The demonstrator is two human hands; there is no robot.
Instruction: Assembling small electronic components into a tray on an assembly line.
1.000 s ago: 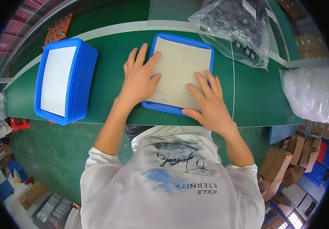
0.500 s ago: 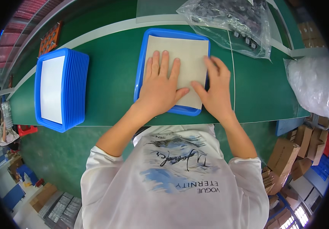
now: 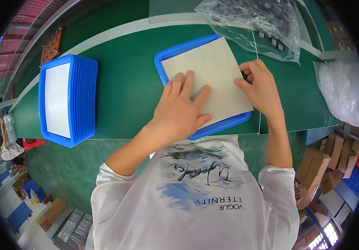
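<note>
A blue shallow plastic tray point(image 3: 225, 123) lies turned askew on the green workbench. On it rests a beige sheet point(image 3: 212, 62), which looks like paper or thin card. The sheet overlaps the tray's right side and hides that rim. My left hand point(image 3: 179, 104) lies flat on the sheet's lower left, fingers spread. At the sheet's right edge is my right hand point(image 3: 262, 85), its fingers curled and its thumb on the edge in what looks like a pinch. Whether it also touches the tray's rim is hidden.
To the left stands a stack of blue trays point(image 3: 83, 98) with a white sheet point(image 3: 58, 100) in the top one. A clear plastic bag point(image 3: 250, 21) of dark parts lies at the back right, a white plastic bag point(image 3: 339, 89) farther right. An orange rack point(image 3: 52, 46) is back left.
The tray and sheet have turned counterclockwise, and the sheet now overlaps the tray's right side. My right hand has moved right and curled its fingers. My left hand slid slightly nearer.
</note>
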